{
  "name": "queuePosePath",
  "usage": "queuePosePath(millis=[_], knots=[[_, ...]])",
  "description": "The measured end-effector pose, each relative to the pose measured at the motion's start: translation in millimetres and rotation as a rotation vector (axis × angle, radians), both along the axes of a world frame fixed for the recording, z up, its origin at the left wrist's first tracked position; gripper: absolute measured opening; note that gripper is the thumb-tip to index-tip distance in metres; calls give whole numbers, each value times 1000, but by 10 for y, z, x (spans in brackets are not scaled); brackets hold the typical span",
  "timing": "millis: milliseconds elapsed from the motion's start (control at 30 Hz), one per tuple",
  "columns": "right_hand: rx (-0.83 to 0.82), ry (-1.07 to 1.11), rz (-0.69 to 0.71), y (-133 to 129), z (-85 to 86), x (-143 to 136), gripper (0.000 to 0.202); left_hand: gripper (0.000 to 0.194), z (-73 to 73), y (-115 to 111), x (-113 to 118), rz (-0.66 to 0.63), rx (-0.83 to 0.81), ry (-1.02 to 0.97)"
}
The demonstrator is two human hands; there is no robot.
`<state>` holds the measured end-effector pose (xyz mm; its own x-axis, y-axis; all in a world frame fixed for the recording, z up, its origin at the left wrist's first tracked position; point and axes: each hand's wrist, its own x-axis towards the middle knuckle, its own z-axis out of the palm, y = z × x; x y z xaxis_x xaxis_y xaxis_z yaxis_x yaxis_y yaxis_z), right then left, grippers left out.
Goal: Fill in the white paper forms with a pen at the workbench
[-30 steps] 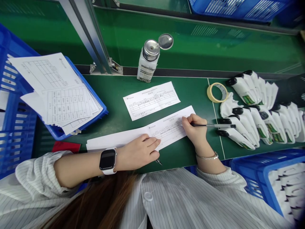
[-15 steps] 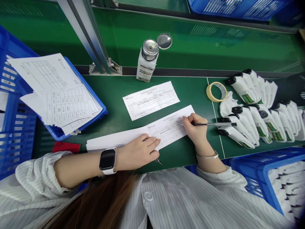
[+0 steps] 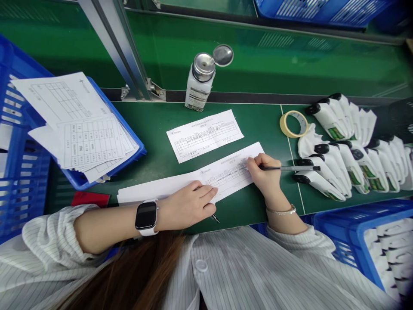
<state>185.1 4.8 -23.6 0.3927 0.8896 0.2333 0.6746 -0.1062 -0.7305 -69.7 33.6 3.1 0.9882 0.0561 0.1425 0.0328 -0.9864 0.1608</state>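
My right hand [image 3: 265,173] is closed round a dark pen [image 3: 290,168], its tip at the printed table on a long paper form [image 3: 230,171]. Flat across the form's left part lies my left hand [image 3: 189,206], fingers stretched out and holding nothing. Handwriting shows in some of the form's boxes. Just above, a second form [image 3: 205,135] with handwritten entries lies loose on the green table. Part of another pen [image 3: 215,218] pokes out from under my left hand; the rest of it is hidden.
Papers [image 3: 93,142] fill a blue tray [image 3: 137,157] at left. A pump bottle [image 3: 200,86] with its lid up stands behind the forms. Right of them are a tape roll [image 3: 284,125] and several white-and-black device housings [image 3: 335,165]. Blue crates [image 3: 335,219] flank the table.
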Motion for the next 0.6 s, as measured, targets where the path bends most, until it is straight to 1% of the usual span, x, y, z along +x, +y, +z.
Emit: queuePosePath(millis=[367, 467, 533, 600], knots=[[-2, 15, -45, 1, 0, -3, 37, 5, -3, -6, -1, 11, -7, -21], [-17, 128, -51, -2, 11, 27, 37, 6, -1, -7, -4, 7, 0, -13], [-3, 223, -83, 2, 27, 55, 37, 6, 3, -7, -5, 10, 1, -9], [27, 241, -123, 15, 49, 80, 36, 6, 7, -5, -6, 14, 1, -13]])
